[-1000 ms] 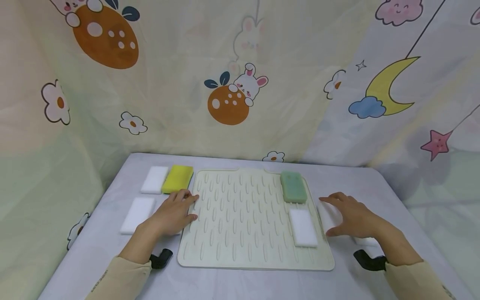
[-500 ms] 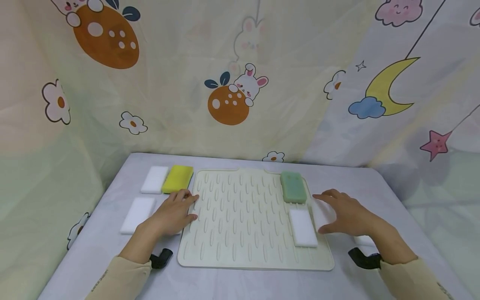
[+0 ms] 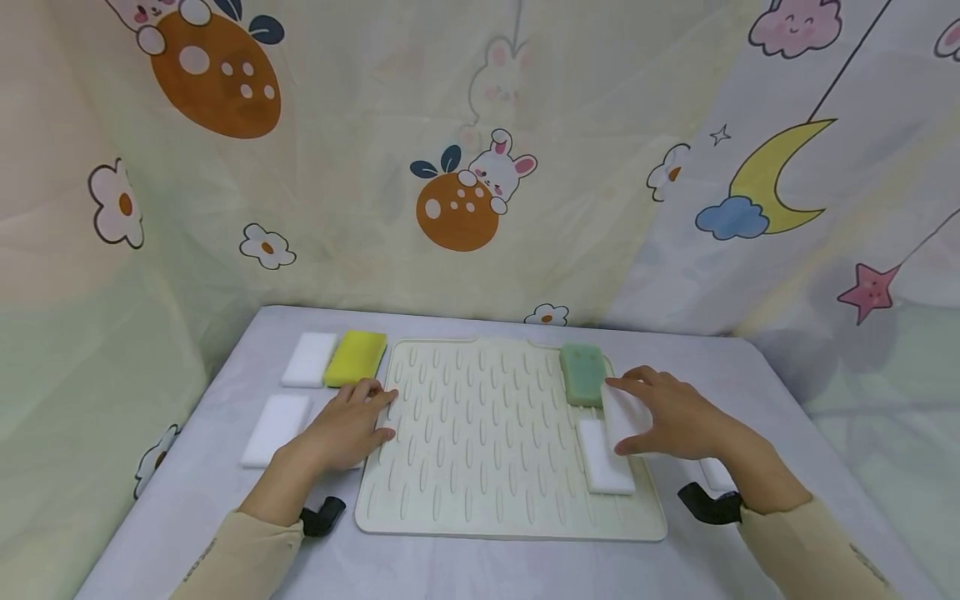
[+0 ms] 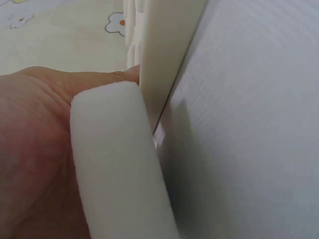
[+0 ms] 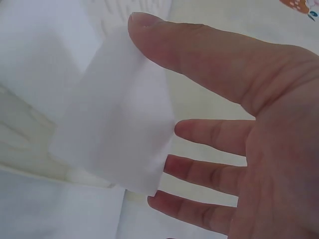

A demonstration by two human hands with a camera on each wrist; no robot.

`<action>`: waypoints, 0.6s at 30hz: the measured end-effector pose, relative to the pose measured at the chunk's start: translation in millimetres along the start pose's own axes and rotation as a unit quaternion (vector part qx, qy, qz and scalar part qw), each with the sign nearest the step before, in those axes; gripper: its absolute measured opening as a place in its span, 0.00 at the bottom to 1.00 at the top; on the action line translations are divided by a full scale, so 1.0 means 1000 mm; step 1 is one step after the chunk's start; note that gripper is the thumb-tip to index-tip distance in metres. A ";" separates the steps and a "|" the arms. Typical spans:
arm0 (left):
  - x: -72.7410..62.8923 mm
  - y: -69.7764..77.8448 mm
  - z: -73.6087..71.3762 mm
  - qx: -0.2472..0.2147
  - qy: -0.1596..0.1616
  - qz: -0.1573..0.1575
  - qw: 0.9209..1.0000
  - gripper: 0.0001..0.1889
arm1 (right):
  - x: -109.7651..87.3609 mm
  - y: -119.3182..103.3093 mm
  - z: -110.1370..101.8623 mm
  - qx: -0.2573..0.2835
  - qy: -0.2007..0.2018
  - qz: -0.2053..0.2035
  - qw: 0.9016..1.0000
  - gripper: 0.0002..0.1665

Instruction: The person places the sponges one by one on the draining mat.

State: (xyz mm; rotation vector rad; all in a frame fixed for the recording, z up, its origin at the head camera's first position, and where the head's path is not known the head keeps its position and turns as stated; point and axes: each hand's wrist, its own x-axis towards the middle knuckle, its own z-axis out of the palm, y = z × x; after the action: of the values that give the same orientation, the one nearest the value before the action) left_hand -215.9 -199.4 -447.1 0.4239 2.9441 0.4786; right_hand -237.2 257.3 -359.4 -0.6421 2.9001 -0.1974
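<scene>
My right hand [image 3: 675, 415] pinches a white sponge [image 3: 626, 414] between thumb and fingers, over the right side of a cream ribbed mat [image 3: 480, 442]. In the right wrist view, the sponge [image 5: 117, 117] hangs tilted from the thumb and fingertips. Another white sponge [image 3: 603, 467] and a green sponge [image 3: 587, 377] lie on the mat just left of it. My left hand [image 3: 341, 429] rests at the mat's left edge, thumb and fingertips on the rim. Close under its palm, a white sponge [image 4: 117, 159] fills part of the left wrist view; it does not look gripped.
To the mat's left lie a yellow sponge [image 3: 356, 358] and two white sponges, one at the back [image 3: 309, 360] and one nearer [image 3: 276, 431]. Partly behind my right wrist is another white sponge [image 3: 717, 473]. A patterned curtain [image 3: 337, 167] rises behind the table.
My right hand has moved left with the white sponge, from beside the mat to over its right edge. The left hand has stayed in place.
</scene>
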 end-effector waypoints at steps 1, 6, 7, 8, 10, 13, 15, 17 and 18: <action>0.000 0.000 0.000 0.000 0.000 -0.001 1.000 0.33 | 0.001 -0.002 -0.001 0.002 0.001 -0.002 1.000 0.58; 0.001 0.000 0.001 0.003 -0.001 -0.003 1.000 0.33 | 0.007 -0.008 -0.003 0.004 0.006 -0.010 1.000 0.56; 0.001 0.000 0.001 0.003 -0.001 -0.003 1.000 0.33 | 0.008 -0.008 -0.003 0.005 0.006 -0.010 1.000 0.56; 0.001 0.000 0.001 0.004 -0.001 -0.003 1.000 0.33 | 0.010 -0.009 -0.003 0.005 0.006 -0.010 1.000 0.56; 0.001 0.000 0.001 0.004 0.000 -0.002 1.000 0.33 | 0.014 -0.011 -0.003 0.008 0.005 -0.008 1.000 0.56; 0.001 -0.001 0.001 0.002 0.000 -0.002 1.000 0.33 | 0.020 -0.015 -0.004 0.011 0.002 -0.004 1.000 0.56; 0.001 -0.001 0.001 0.000 0.000 -0.002 1.000 0.33 | 0.023 -0.018 -0.005 0.012 0.000 -0.003 1.000 0.56; 0.000 -0.001 0.001 -0.001 0.000 -0.001 1.000 0.33 | 0.027 -0.020 -0.005 0.011 0.000 -0.008 1.000 0.56; 0.000 -0.001 0.001 -0.003 0.000 -0.001 1.000 0.33 | 0.029 -0.020 -0.005 0.011 0.000 -0.012 1.000 0.56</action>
State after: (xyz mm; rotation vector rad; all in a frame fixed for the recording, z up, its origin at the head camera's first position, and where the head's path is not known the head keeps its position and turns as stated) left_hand -215.8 -199.9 -448.0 0.4199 2.9423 0.4869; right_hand -256.2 227.4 -354.6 -0.6724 2.8874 -0.2322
